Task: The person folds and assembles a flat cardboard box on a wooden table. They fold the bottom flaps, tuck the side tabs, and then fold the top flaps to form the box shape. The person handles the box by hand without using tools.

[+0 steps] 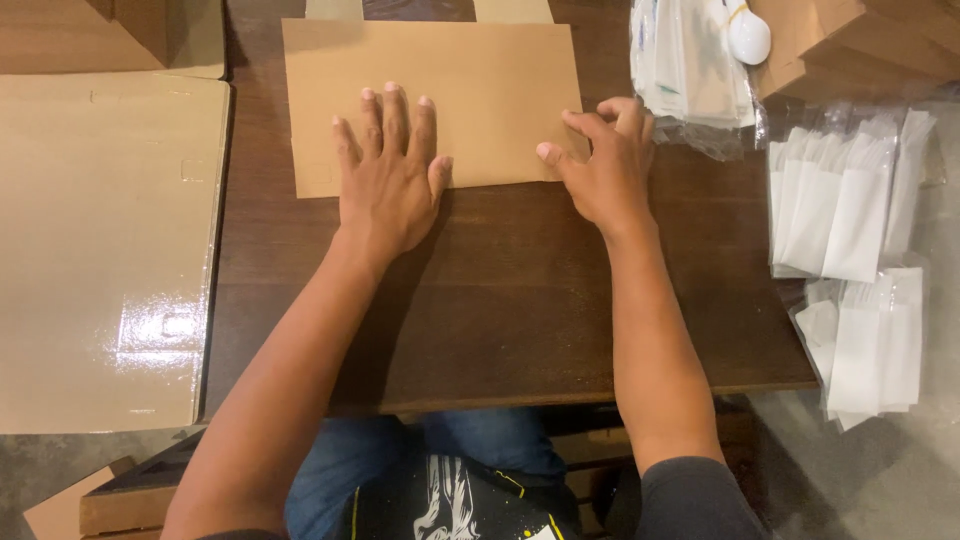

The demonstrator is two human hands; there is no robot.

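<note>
I work in what looks like a packing workshop: to the right of my hands lie stacks of bagged white cutlery packets [850, 210], to the left flattened cardboard sheets [100, 250], all around a dark wooden table [520, 310].

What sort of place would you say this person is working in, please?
Probably a small packing station: a flat brown paper bag on a dark wooden table, clear packs of wrapped white cutlery, and flattened cardboard alongside.
</note>
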